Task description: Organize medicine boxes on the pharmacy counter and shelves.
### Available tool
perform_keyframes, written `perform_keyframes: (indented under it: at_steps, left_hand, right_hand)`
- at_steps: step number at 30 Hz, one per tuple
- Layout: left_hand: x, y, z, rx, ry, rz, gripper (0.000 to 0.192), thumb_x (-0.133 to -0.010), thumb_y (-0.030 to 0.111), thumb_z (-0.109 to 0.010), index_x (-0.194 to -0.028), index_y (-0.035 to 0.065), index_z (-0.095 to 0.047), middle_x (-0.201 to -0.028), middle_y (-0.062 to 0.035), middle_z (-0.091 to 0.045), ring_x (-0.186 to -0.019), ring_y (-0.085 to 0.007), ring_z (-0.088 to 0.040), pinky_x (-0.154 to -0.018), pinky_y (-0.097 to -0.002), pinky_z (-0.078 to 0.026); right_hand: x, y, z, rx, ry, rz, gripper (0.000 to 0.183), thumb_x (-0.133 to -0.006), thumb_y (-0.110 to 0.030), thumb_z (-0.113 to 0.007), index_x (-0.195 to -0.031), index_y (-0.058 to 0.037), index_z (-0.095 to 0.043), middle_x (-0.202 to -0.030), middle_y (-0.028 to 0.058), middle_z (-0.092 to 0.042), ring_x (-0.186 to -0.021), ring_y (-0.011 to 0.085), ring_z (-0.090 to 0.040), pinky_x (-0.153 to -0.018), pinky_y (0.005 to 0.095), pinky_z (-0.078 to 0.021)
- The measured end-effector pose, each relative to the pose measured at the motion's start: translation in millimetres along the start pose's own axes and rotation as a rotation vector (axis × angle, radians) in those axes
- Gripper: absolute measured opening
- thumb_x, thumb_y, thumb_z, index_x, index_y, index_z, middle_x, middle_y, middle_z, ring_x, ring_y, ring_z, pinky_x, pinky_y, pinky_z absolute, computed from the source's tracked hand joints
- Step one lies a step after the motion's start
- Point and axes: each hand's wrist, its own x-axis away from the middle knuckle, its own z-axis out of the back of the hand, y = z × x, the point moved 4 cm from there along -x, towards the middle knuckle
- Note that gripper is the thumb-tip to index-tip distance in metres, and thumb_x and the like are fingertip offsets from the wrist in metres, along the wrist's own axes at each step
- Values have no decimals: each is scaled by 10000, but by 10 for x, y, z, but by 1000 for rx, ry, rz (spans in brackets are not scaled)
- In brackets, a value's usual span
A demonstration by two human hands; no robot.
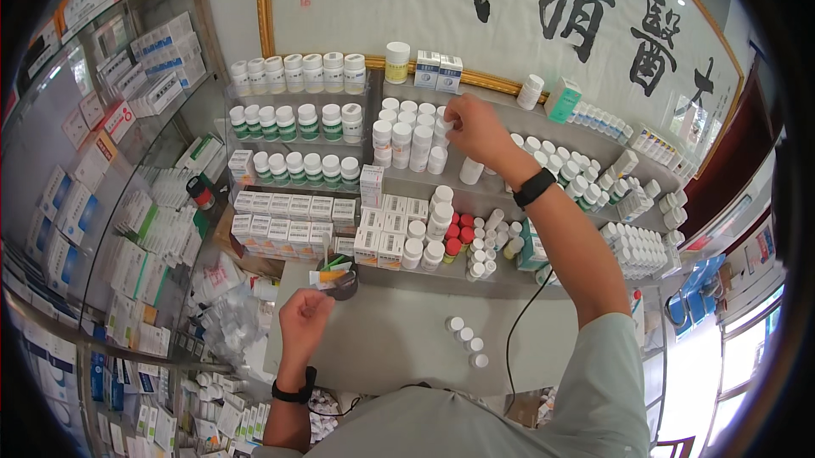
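My right hand (474, 130) reaches up to the middle shelf of the rack. Its bent fingertips are at the right side of a white plastic bottle (440, 134) and cover part of it; I cannot tell whether they grip it. That bottle is at the right end of a stacked group of white bottles (401, 138). Low on the left, my left hand (305, 321) hovers over the grey desk (395, 324) with curled fingers and nothing visible in them. Just beyond it is a dark pen holder (346, 286). Several white-capped bottles (474, 344) stand in a slanting row on the desk.
Rows of green-and-white bottles (307, 120) and medicine boxes (290, 229) fill the rack's left side. A black cable (514, 337) crosses the desk. Glass shelves with boxes (137, 273) rise at left. Behind hangs framed calligraphy (433, 25). Plastic bags (232, 311) lie beside the desk.
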Motion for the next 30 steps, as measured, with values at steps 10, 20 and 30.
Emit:
perform_keyframes:
  at_steps: [10, 20, 30]
  left_hand:
    - [-15, 7, -50, 18, -10, 19, 84, -941, 49, -758, -963, 24, -682, -833, 33, -667, -733, -17, -572, -656, -191, -454]
    - [-3, 45, -81, 2, -32, 23, 82, -942, 41, -755, -972, 19, -682, -850, 38, -665, -749, -11, -560, -675, -191, -447]
    - [38, 103, -131, -34, -50, 13, 85, -942, 33, -759, -981, 22, -685, -871, 44, -663, -769, -18, -556, -696, -194, -445]
  right_hand:
    - [289, -53, 432, 145, -189, -138, 179, -845, -126, -740, -989, -23, -716, -1023, 166, -725, -1019, 351, -688, -867, 452, -548]
    - [697, 123, 373, 238, -304, 64, 317, -816, -169, -787, -1113, -75, -729, -1072, 161, -721, -1102, 374, -657, -945, 488, -535]
    - [1099, 12, 730, 330, -81, 45, 210, -816, -130, -779, -970, -59, -654, -947, 131, -658, -1058, 363, -649, -856, 477, -549]
